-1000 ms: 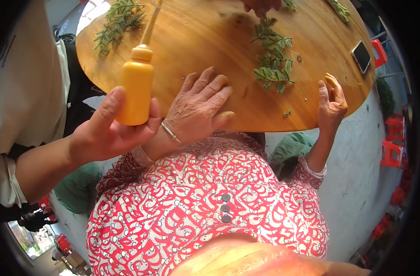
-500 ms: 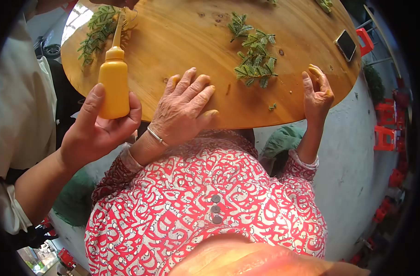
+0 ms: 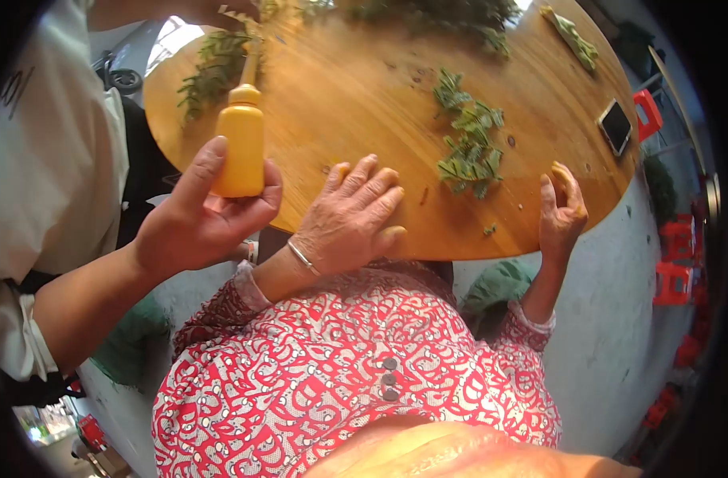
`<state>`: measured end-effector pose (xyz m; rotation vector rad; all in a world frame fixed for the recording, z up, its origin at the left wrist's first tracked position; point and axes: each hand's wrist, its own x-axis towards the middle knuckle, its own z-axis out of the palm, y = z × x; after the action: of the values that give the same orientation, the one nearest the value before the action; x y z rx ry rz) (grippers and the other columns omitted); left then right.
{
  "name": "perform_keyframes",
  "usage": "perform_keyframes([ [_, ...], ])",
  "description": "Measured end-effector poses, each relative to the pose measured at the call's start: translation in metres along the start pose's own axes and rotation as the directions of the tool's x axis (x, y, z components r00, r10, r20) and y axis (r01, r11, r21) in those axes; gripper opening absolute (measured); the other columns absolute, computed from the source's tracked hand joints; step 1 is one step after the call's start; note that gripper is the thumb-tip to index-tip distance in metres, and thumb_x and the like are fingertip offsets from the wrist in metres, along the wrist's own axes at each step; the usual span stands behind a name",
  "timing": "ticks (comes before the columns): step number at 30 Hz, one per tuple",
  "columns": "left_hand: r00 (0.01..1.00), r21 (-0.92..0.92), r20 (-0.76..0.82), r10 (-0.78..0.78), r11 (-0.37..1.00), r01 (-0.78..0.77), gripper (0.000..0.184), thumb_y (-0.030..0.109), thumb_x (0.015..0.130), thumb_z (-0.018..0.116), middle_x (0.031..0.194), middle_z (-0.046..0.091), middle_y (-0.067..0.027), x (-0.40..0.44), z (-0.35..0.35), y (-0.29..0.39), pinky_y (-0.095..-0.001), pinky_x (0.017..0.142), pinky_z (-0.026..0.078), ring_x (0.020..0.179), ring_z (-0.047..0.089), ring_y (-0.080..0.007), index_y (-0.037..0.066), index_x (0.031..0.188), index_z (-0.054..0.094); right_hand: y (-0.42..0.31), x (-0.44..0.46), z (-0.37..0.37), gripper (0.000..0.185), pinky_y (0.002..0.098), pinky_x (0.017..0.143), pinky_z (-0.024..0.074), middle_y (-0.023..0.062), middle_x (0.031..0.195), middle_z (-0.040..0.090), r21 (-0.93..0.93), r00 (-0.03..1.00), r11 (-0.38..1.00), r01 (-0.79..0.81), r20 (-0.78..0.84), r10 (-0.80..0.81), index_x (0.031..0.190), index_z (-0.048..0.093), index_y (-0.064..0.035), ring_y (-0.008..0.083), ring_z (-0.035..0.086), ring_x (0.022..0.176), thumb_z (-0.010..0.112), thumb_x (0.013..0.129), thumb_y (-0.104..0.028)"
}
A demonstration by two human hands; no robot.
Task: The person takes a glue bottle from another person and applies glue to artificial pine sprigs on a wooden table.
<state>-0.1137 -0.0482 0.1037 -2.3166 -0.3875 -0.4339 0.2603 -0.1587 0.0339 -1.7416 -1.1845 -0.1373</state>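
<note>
Two bare hands: both at near edge of the worktop (image 3: 356, 103), nothing visible in either.
Left hand (image 3: 352, 219): palm down, fingers a bit fanned, thumb wide; underside hidden, so can't tell what's beneath.
Right hand (image 3: 561, 217): half curled, narrow gap btwn thumb & fingers; yellowish fingertips (paint? can't tell from here).
Sprig (image 3: 469, 151): lying on worktop btwn the two hands, further in, apart from both; tiny green scrap (image 3: 490, 230) nearer the edge.
Bottle (image 3: 239, 151): yellow, nozzle up, in a co-worker's hand (image 3: 185, 227), just beside left hand.
Pause: hands parked, I'd say; no handling under way.
Sprig reach: would need a hand further in, fingers pinching a stem.
Worktop: curved-edge wood, streaky grain; blurry branches (image 3: 209, 76) far left, phone (image 3: 616, 127) nr right edge.
Room: pale grey floor (image 3: 603, 319), red stools (image 3: 671, 283) off to the right, bright light by the far edge.
</note>
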Motion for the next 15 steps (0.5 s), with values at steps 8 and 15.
perform_keyframes([
  [8, 0.814, 0.796, 0.380, 0.439, 0.293, -0.529, 0.023, 0.005, 0.091, 0.055, 0.106, 0.044, -0.0022, -0.016, -0.031, -0.045, -0.0353, 0.101, 0.047, 0.105, 0.048, -0.0114, 0.005, 0.113, 0.047, 0.001, 0.001, 0.001, 0.024, 0.0362, 0.090, 0.0461, 0.0142, 0.105, 0.067, -0.053, 1.000, 0.999, 0.003, -0.009, -0.004, 0.101, 0.065, 0.0004, 0.0279, 0.062, 0.100, 0.070, 0.081, -0.012],
  [15, 0.828, 0.615, 0.295, 0.477, 0.568, -0.547, 0.026, 0.006, 0.091, 0.056, 0.105, 0.044, -0.0015, -0.032, -0.032, -0.065, -0.0346, 0.100, 0.047, 0.104, 0.048, -0.0114, 0.006, 0.114, 0.044, 0.007, 0.000, 0.004, 0.023, 0.0340, 0.090, 0.0454, 0.0132, 0.105, 0.067, -0.007, 1.000, 1.000, -0.001, -0.011, 0.001, 0.101, 0.065, 0.0013, 0.0244, 0.062, 0.098, 0.070, 0.081, -0.010],
])
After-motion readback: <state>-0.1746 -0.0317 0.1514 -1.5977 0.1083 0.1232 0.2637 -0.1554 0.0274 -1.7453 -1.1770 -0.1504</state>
